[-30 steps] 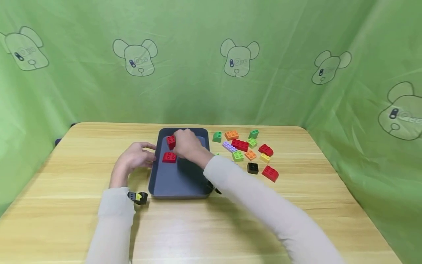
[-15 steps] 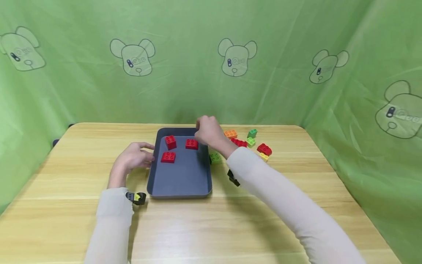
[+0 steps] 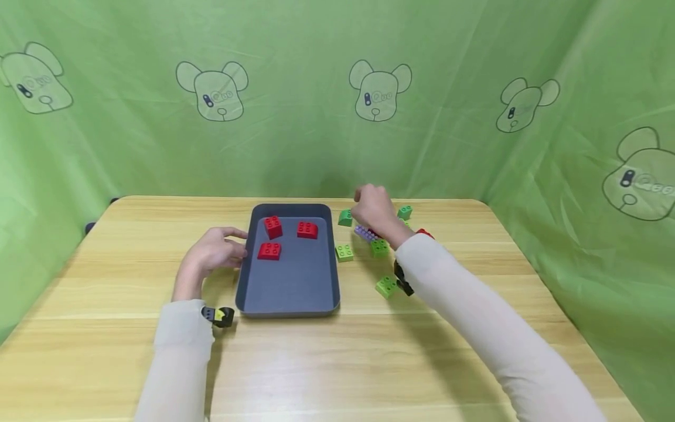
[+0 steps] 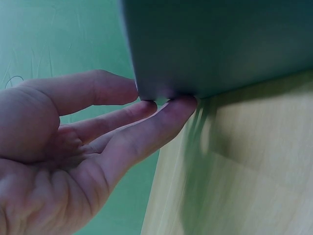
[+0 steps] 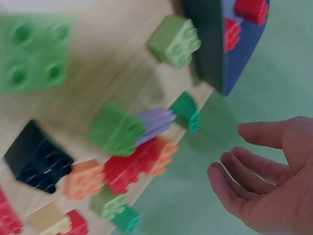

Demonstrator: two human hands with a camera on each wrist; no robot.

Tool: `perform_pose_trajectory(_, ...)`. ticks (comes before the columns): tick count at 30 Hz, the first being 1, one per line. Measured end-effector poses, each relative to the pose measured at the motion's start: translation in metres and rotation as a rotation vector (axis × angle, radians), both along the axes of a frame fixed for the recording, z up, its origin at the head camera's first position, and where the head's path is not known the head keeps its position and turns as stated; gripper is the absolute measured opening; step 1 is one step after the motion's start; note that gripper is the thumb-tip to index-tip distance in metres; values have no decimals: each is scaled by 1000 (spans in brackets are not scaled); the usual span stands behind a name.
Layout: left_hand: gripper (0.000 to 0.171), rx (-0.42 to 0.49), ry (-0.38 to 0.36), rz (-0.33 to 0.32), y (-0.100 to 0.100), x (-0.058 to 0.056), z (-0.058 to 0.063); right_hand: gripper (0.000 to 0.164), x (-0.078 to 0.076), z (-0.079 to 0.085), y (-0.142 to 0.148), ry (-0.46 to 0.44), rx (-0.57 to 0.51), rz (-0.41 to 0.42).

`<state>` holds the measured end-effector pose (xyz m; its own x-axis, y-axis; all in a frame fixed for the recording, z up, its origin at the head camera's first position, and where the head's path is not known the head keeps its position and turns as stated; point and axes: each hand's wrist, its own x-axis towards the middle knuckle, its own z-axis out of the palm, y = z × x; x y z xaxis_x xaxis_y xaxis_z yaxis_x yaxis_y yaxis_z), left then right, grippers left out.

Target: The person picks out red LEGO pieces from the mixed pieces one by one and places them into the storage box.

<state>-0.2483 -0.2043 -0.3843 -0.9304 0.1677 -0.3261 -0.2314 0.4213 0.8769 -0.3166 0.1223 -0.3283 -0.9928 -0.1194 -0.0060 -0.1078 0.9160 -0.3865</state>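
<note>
In the head view, a grey tray (image 3: 287, 293) sat at the centre of a wooden table (image 3: 105, 351), with green cloth hung behind it. Three red bricks lay in the tray's upper half: one at upper left (image 3: 272, 227), one below it (image 3: 269, 251), and one to the right (image 3: 307, 230). A second before, only the two left bricks were visible and the right hand covered the spot where the third now lay. Half a second before, that hand had lifted away and the third brick lay on the tray floor.

The right hand (image 3: 373, 208) had moved rightward, out of the tray, and hovered right of centre over the loose pile of bricks. In the right wrist view its fingers (image 5: 254, 174) were spread and gently bent, holding nothing. Beneath it lay a long red brick (image 5: 129, 166), a lilac brick (image 5: 155, 125), green bricks and orange ones. Other bricks further right were hidden by the arm in the head view.

The left hand (image 3: 213, 252) had not moved. It rested left of centre against the tray's left wall, fingers nearly straight, with fingertips (image 4: 183, 104) touching the wall's base in the left wrist view.

Judging by this, one red brick had just been delivered, and the empty hand was placed to choose another, probably the long red one.
</note>
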Motion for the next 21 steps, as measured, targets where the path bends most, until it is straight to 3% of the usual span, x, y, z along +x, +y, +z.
perform_pose_trajectory(7,55,8,5,-4,0,0,0,42,-1,-15,27,-48,14,-75)
perform_pose_trajectory(21,55,-3,4,6,-1,-1,-1,44,-4,-43,45,-62,52,-94)
